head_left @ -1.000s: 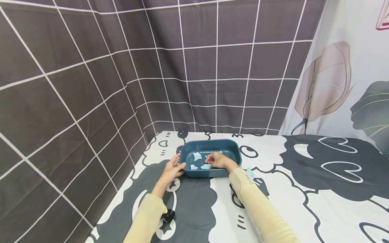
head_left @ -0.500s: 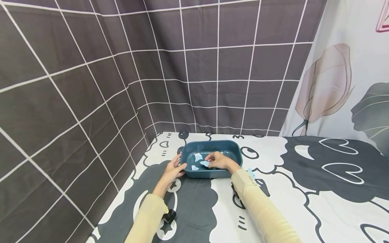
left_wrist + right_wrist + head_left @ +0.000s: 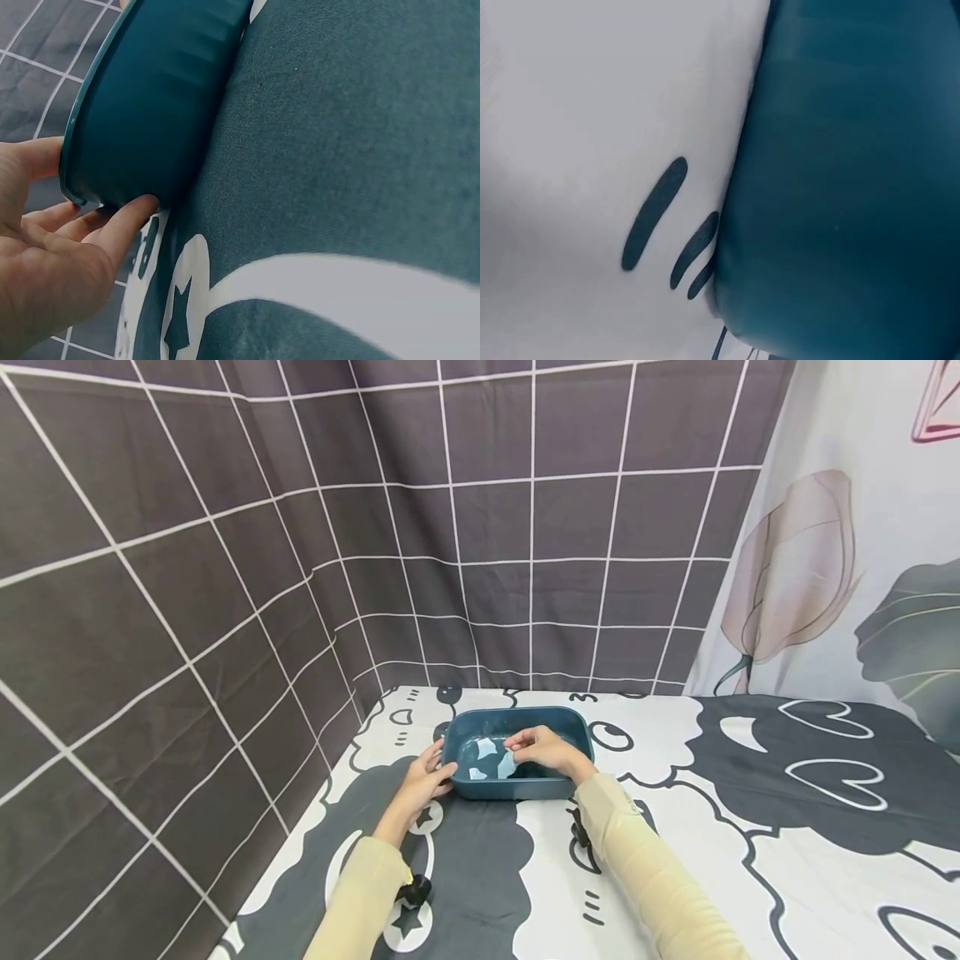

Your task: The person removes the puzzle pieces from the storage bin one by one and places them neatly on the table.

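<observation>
No words, labels or brands legible. Mark shaped like 3 (image 3: 582, 697) near far edge of printed cloth (image 3: 480, 868); numeral or drawing, cannot tell.

The left hand (image 3: 60, 259) holds the tub (image 3: 150, 97) at its lower end, one digit (image 3: 43, 156) touching the rim (image 3: 73, 114) and a fingertip (image 3: 147, 205) against the tub's bottom corner. The tub's smooth teal side faces out. Dark cloth (image 3: 337, 150) spreads right of the tub; below the tub are a dark star (image 3: 178, 319) on white and a broad white band (image 3: 322, 276). A gridded backdrop (image 3: 26, 90) shows left of the tub.
</observation>
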A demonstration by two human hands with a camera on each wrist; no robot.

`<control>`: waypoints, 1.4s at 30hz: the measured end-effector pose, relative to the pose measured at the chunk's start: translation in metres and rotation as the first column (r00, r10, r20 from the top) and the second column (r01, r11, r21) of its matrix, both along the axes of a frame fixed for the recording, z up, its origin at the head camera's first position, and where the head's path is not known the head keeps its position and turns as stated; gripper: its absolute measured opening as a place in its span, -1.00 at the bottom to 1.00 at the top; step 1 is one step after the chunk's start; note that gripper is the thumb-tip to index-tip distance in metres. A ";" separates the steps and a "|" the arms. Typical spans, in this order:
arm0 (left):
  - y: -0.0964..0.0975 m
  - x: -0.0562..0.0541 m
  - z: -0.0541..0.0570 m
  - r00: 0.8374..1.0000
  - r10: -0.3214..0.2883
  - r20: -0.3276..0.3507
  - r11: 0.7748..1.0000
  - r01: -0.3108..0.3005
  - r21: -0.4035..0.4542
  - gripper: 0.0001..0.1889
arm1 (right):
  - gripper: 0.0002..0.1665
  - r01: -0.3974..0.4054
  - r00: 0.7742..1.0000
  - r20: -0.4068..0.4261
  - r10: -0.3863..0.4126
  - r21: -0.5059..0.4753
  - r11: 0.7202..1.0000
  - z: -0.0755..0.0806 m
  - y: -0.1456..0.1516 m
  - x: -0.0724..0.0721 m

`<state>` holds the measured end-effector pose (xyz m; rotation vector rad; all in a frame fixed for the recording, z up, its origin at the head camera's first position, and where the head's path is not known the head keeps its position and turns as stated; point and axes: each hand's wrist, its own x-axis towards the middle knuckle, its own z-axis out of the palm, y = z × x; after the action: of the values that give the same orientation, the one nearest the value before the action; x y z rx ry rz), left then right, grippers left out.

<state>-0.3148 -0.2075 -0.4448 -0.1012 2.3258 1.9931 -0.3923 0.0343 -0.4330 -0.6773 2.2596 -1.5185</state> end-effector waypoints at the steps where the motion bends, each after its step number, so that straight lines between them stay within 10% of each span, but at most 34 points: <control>1: 0.001 0.000 0.000 1.000 0.000 0.003 1.000 0.000 0.005 -0.35 | -0.54 0.010 1.000 0.013 -0.010 -0.007 1.000 0.000 0.002 0.000; 27: 0.002 0.004 -0.002 1.000 0.000 0.030 1.000 0.000 -0.004 -0.35 | -0.48 0.235 0.969 0.130 -0.212 -0.201 0.951 0.016 0.075 0.013; 42: 0.000 0.008 0.004 1.000 -0.007 0.019 1.000 0.007 -0.004 -0.33 | -0.40 0.338 0.936 0.158 -0.314 -0.157 0.928 0.021 0.147 0.028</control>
<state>-0.3067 -0.2075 -0.4406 -0.1112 2.3152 1.9759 -0.3645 0.1813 -0.4123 -0.2403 2.2334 -1.8821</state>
